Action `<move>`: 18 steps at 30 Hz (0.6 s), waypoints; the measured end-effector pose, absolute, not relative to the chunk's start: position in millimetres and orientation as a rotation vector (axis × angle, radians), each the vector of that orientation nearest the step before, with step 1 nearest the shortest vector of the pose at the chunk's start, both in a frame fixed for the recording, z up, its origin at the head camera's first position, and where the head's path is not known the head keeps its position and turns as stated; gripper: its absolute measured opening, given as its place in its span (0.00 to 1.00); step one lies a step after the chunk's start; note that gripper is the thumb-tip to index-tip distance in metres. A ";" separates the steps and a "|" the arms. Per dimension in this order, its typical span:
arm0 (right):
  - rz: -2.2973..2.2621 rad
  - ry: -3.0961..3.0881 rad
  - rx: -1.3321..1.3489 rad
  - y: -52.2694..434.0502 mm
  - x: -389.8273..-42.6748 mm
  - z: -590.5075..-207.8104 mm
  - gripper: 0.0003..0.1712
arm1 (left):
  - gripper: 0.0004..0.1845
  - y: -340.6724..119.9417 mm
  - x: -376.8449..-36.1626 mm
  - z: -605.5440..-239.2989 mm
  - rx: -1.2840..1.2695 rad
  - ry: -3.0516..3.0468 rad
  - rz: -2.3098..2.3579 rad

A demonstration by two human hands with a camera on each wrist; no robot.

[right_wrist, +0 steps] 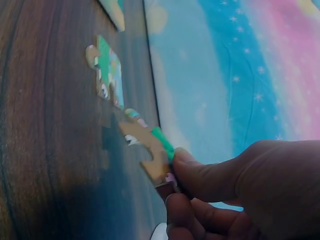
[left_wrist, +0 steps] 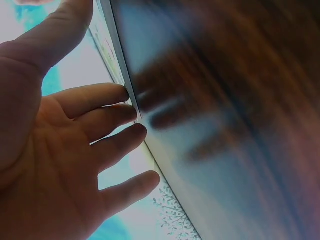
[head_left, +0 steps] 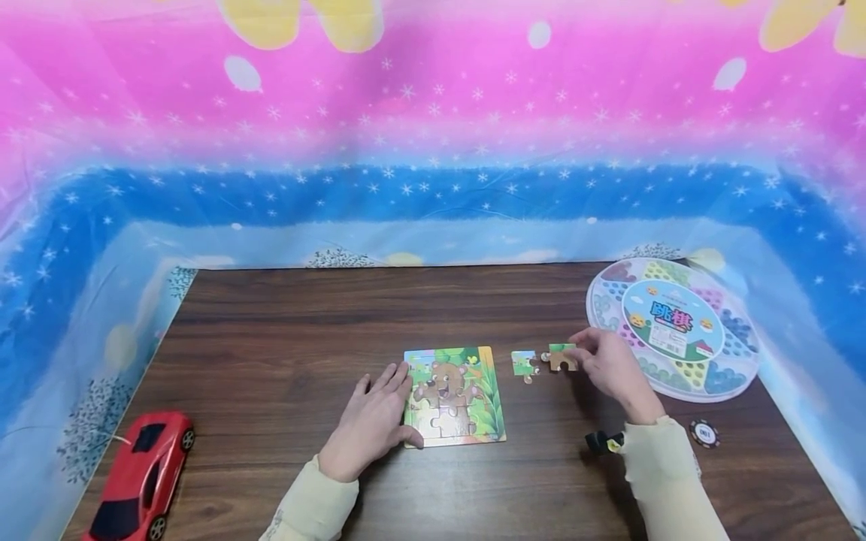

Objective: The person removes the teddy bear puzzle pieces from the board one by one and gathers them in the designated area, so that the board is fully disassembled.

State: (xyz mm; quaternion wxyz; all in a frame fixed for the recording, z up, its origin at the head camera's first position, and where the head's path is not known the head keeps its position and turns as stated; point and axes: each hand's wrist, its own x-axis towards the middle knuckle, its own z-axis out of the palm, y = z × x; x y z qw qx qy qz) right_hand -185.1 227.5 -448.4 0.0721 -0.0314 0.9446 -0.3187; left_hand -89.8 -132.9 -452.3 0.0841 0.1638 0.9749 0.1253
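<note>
Your right hand [head_left: 612, 368] pinched a brown-and-green jigsaw piece [head_left: 562, 358], tilted, just right of the loose blue-and-green piece [head_left: 523, 363] on the wooden table [head_left: 304, 323]. Your left hand [head_left: 375, 421], fingers extended, touched the bear jigsaw [head_left: 449, 394] at its left edge. Judged handling: the pinched piece seemed light, stiff card, its narrow knobs liable to bend; best hold appeared across its broad body.

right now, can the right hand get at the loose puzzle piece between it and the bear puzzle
Probably yes: the loose puzzle piece lies near the right hand with nothing over it, though that hand pinches another piece, which may need setting down first.
</note>
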 end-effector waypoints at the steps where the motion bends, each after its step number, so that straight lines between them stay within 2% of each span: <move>1: -0.951 2.831 -0.080 227.8 -185.6 -449.0 0.12 | 0.53 -132.6 -89.9 -452.4 0.489 2.909 0.374; 8: -0.883 2.877 -0.107 226.7 -187.0 -455.8 0.15 | 0.53 -132.3 -89.9 -453.7 0.487 2.908 0.383; 14: -0.844 2.823 0.010 221.9 -186.6 -459.3 0.21 | 0.53 -132.4 -90.5 -454.2 0.483 2.900 0.386; 18: -0.837 2.829 0.002 220.2 -186.7 -459.0 0.20 | 0.53 -132.0 -91.3 -454.4 0.484 2.905 0.378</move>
